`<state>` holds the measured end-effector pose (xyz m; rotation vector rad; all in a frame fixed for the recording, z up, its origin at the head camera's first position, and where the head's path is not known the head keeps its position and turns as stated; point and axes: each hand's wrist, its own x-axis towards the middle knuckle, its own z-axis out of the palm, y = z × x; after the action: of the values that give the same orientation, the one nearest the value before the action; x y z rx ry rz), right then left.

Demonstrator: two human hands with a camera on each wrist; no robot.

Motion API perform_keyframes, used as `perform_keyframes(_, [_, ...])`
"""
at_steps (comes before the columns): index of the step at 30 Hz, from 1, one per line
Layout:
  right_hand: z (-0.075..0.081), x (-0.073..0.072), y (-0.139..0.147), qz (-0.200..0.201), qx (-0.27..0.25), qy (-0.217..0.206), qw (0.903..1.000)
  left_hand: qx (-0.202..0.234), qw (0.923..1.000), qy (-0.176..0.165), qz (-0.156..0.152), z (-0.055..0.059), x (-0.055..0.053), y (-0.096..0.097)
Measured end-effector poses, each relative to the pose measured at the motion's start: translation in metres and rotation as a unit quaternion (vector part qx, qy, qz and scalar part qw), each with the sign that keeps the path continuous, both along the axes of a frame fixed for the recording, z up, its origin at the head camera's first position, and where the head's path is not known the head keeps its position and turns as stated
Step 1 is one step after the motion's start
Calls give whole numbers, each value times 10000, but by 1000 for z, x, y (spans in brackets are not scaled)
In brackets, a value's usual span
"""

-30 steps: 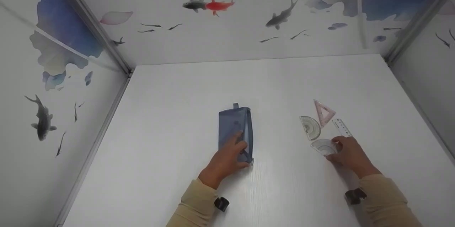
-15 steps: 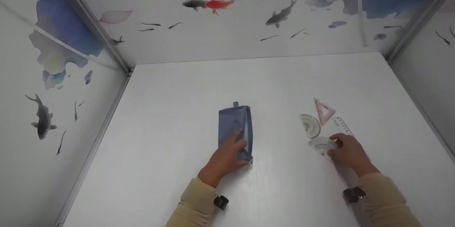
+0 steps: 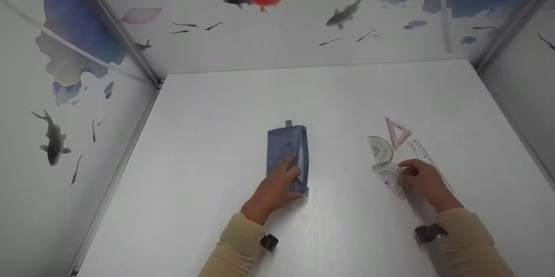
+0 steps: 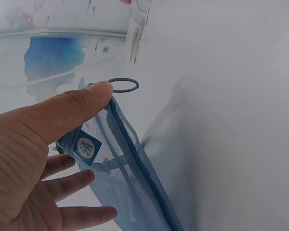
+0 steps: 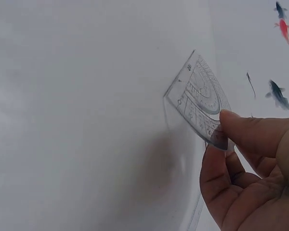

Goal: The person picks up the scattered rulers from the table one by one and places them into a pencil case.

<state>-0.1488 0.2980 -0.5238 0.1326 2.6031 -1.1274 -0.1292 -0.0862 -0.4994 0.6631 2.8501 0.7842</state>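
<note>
My left hand [image 3: 272, 194] holds a blue mesh pencil pouch [image 3: 279, 147] by its near end, index finger laid along its top. In the left wrist view the thumb presses beside a zip-pull ring [image 4: 124, 85], with a cloth label [image 4: 88, 147] below. The pouch's zip side gapes. My right hand [image 3: 427, 184] pinches a clear plastic protractor [image 5: 196, 98] between thumb and fingers, tilted, its hand-side part hidden. Another clear protractor [image 3: 380, 149] lies close beyond it. A pink triangular set square [image 3: 396, 131] and a clear ruler [image 3: 419, 150] lie near the right hand.
The white tabletop [image 3: 195, 160] is bounded by a back wall [image 3: 282, 38] and a left wall [image 3: 26, 199], both printed with fish and petals. Another wall [image 3: 524, 82] stands at right. Black bands [image 3: 269, 242] sit on both wrists.
My right hand has drawn the protractor slightly left and turned it; its edge now overlaps the lying protractor in the head view. More of the ruler shows. The left hand stays on the pouch.
</note>
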Motion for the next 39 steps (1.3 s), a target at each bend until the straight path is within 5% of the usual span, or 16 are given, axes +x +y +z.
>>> perform_keyframes(17, [11,-9,-18,-384,-748,-239,9962,9,9999,94,-37,0,-5,2])
perform_keyframes(29, [17,-16,-41,-781,-1289,-371,9879,-144,9997,-203,79,1,-1,3])
perform_keyframes(39, [15,-20,-58,-1046,-1732,-482,9781,-130,9998,-115,13,-3,2,1])
